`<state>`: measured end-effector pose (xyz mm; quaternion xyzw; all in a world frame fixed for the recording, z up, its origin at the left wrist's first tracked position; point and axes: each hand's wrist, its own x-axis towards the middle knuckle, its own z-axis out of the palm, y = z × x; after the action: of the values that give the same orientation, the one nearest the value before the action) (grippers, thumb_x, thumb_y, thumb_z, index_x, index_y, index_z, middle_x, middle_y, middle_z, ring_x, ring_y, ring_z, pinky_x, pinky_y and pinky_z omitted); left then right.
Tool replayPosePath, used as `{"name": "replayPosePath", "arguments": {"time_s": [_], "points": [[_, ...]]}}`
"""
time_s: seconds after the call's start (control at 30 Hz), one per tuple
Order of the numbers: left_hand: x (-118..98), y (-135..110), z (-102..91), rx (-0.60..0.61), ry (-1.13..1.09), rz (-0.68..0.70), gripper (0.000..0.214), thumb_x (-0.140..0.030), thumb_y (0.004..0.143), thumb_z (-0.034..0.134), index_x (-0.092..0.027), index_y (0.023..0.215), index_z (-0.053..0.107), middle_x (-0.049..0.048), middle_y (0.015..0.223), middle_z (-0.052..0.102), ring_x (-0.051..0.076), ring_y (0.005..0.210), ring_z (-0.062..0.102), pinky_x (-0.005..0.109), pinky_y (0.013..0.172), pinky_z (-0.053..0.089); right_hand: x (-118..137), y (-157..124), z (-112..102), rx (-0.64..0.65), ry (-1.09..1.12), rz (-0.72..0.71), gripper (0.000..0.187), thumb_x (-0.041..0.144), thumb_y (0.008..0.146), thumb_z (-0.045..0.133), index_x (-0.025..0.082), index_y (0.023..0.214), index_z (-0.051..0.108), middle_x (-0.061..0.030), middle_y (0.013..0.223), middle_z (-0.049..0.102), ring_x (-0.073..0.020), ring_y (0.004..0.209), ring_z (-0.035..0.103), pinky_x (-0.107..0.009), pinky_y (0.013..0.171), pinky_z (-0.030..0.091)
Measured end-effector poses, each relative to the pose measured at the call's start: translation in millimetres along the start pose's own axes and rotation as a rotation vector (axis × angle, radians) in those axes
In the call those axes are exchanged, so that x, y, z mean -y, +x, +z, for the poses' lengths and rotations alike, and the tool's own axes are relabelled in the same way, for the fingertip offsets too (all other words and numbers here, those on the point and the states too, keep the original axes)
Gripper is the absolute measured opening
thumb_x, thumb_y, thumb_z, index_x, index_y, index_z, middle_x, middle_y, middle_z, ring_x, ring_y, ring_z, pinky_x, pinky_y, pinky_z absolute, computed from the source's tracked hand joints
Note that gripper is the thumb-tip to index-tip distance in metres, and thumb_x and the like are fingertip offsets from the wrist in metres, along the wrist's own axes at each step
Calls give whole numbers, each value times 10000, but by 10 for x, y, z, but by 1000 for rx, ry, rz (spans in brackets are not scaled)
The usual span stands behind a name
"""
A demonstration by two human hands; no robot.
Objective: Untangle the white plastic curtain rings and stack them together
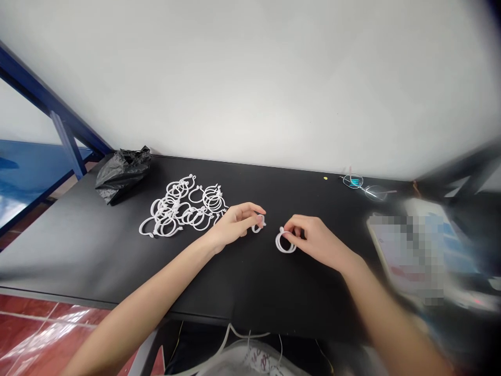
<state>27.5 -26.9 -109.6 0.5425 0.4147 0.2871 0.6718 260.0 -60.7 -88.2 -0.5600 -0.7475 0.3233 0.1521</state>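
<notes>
White plastic curtain rings lie in a loose pile [172,209] on the left half of the black table [250,277]. Just right of that pile, my left hand [237,222] is closed, pinching a white ring [257,228] between thumb and fingertips. My right hand [309,237] pinches white rings [285,250] at their upper right edge; two loops seem to overlap there. The two hands are apart, with a short stretch of black tabletop between them.
A crumpled black plastic bag [123,172] sits at the back left. Eyeglasses [364,186] rest near the wall at the back right, beside a small yellow dot [325,178]. A blurred, pixelated flat object [403,256] lies to the right. Blue metal framing [66,136] stands at the left.
</notes>
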Motion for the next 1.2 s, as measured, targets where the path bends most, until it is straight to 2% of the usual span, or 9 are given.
{"name": "replayPosePath", "arguments": {"time_s": [0.17, 0.37, 0.47, 0.57, 0.77, 0.9, 0.97, 1.1, 1.2], "points": [[-1, -50, 136, 18, -203, -39, 313, -432, 885, 603, -179, 1068, 611, 82, 924, 706, 205, 960, 637, 230, 616, 514, 122, 25, 137, -278, 306, 45, 222, 404, 852, 643, 191, 807, 686, -26, 690, 678, -139, 540, 564, -277, 515, 406], [15, -84, 201, 112, -305, -52, 398, -438, 873, 651, -177, 1162, 566, 109, 986, 719, 227, 992, 658, 268, 647, 568, 112, 28, 260, -249, 513, 82, 257, 415, 779, 740, 176, 857, 688, -37, 693, 687, -159, 554, 629, -268, 479, 471], [42, -78, 197, 147, -291, -53, 446, -372, 821, 733, -186, 1186, 557, 111, 1003, 729, 224, 986, 668, 268, 663, 577, 101, 43, 254, -244, 682, 101, 355, 390, 688, 826, 180, 937, 684, -49, 813, 691, -168, 607, 656, -247, 435, 502], [46, -79, 188, 145, -294, -35, 427, -378, 839, 714, -194, 1188, 552, 105, 996, 730, 223, 978, 675, 272, 658, 581, 122, 48, 245, -282, 799, 67, 335, 354, 687, 834, 180, 928, 679, -65, 910, 701, -187, 712, 693, -273, 513, 582], [-8, -93, 167, 145, -335, -37, 412, -393, 856, 692, -212, 1196, 544, 95, 1025, 708, 261, 1094, 647, 304, 695, 587, 170, 34, 245, -340, 831, 17, 243, 367, 745, 797, 184, 866, 692, -66, 886, 722, -217, 800, 723, -345, 685, 629], [3, -122, 198, 127, -278, 117, 387, -351, 873, 687, -211, 1194, 523, 63, 936, 722, 212, 988, 690, 358, 846, 556, 141, 53, 223, -419, 791, 65, 274, 432, 770, 767, 183, 850, 684, -64, 877, 702, -225, 808, 718, -307, 611, 600], [16, -163, 235, 85, -167, 274, 305, -324, 920, 629, -196, 1173, 517, 58, 903, 722, 189, 931, 700, 367, 912, 519, 143, 59, 226, -321, 809, 116, 335, 491, 784, 739, 186, 914, 683, -62, 886, 695, -219, 822, 706, -316, 648, 591], [44, -265, 312, 85, 128, 451, 307, -289, 964, 538, -200, 1250, 470, 78, 961, 691, 196, 917, 676, 336, 843, 516, 210, 39, 309, 84, 932, 90, 430, 591, 812, 666, 196, 979, 689, -36, 855, 675, -182, 809, 655, -337, 775, 540], [74, -300, 347, 139, 293, 501, 436, -246, 957, 514, -216, 1375, 394, 65, 974, 636, 166, 828, 628, 306, 767, 511, 264, 13, 406, 160, 1001, 91, 373, 567, 803, 689, 202, 878, 692, -22, 819, 649, -180, 813, 621, -332, 789, 509]]}}
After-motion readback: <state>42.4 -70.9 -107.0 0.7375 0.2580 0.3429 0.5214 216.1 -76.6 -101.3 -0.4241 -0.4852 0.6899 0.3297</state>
